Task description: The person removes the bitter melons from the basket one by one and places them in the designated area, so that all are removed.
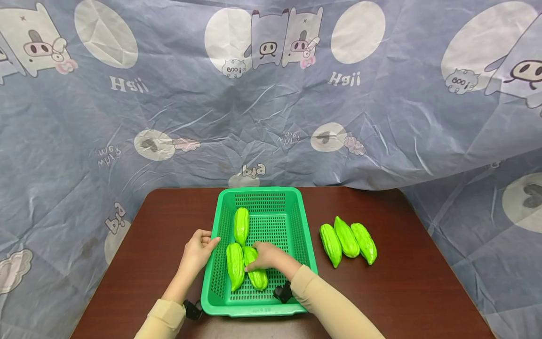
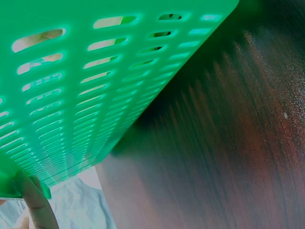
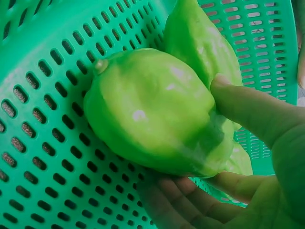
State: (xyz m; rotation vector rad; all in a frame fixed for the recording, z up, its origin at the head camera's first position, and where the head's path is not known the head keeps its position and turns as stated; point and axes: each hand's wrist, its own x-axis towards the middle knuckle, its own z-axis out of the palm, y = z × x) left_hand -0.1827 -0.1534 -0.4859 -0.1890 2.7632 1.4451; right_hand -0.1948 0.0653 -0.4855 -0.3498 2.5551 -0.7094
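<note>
A green plastic basket point(image 1: 256, 311) with slotted walls stands on the table. My left hand point(image 1: 198, 250) holds its left rim; the left wrist view shows a finger point(image 2: 37, 202) against the lip beside the slotted wall point(image 2: 109, 9). Inside the basket my right hand point(image 1: 271, 256) grips a bright green bitter melon point(image 1: 258, 281), thumb on one side and fingers on the other. That bitter melon point(image 3: 147, 109) fills the middle of the right wrist view. Just left of it lies a second bitter melon point(image 1: 235, 267), and a third bitter melon point(image 1: 241, 225) lies farther back.
Three more bitter melons point(image 1: 347, 240) lie side by side on the brown table point(image 1: 406, 282), right of the basket. A patterned grey-blue cloth point(image 1: 262, 108) hangs behind the table. Black wrist devices point(image 1: 282, 292) sit at both cuffs.
</note>
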